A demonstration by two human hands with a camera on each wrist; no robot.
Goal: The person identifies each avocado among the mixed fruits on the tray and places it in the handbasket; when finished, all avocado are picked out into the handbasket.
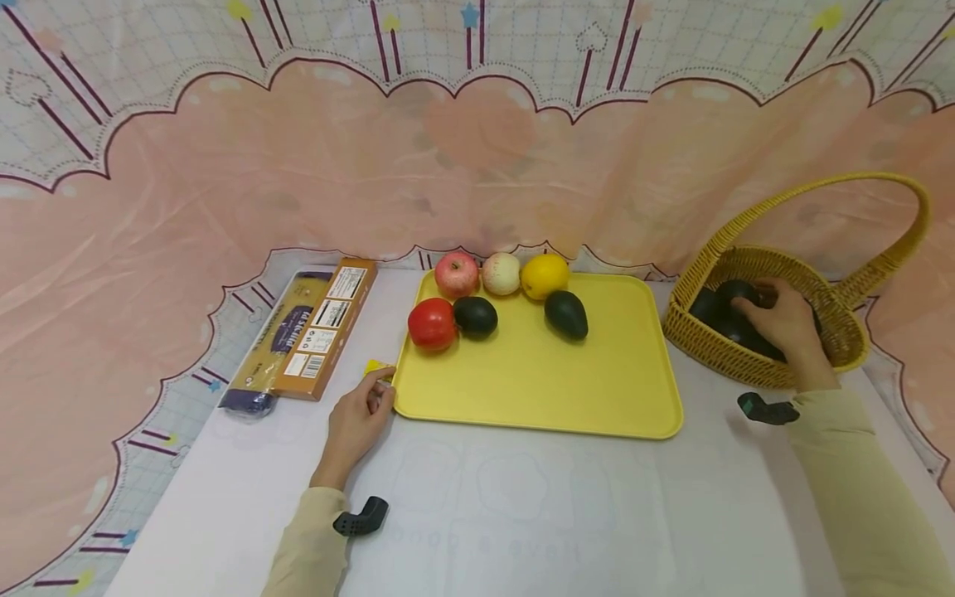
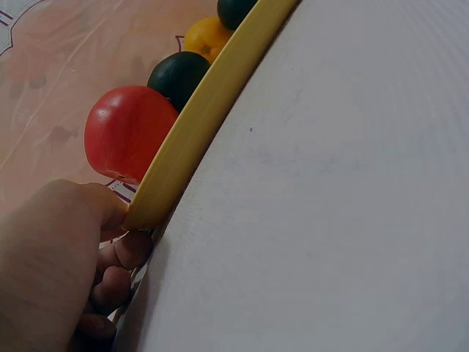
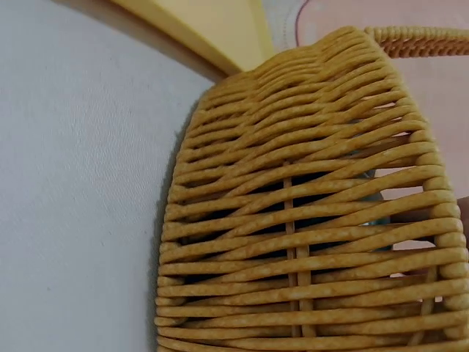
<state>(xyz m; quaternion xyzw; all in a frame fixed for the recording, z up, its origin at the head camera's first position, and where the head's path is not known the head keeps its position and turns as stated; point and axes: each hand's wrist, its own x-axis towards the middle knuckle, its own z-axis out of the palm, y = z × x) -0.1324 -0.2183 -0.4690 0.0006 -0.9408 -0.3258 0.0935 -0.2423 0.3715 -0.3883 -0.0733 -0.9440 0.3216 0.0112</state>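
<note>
My left hand point(image 1: 356, 427) is at the left edge of a yellow tray point(image 1: 522, 390). In the left wrist view its thumb and curled fingers pinch the tray's near corner. On the tray sit a red fruit point(image 1: 432, 324), an apple point(image 1: 457, 274), a pale round fruit point(image 1: 501, 274), a yellow fruit point(image 1: 545, 276) and two dark green avocados point(image 1: 566, 315). My right hand point(image 1: 783, 315) reaches into a wicker basket point(image 1: 716, 356), thumb and fingers around a dark avocado point(image 1: 734, 290). Other dark fruit lies beneath. Woven sides hide most of that hand in the right wrist view.
Left of the tray lie a packet of spaghetti point(image 1: 279, 332) and an orange-brown box point(image 1: 328, 332), side by side. A small yellow item point(image 1: 379, 366) lies by the left fingers. The basket's tall handle point(image 1: 821, 184) arches above it, and a patterned cloth point(image 1: 477, 166) hangs behind.
</note>
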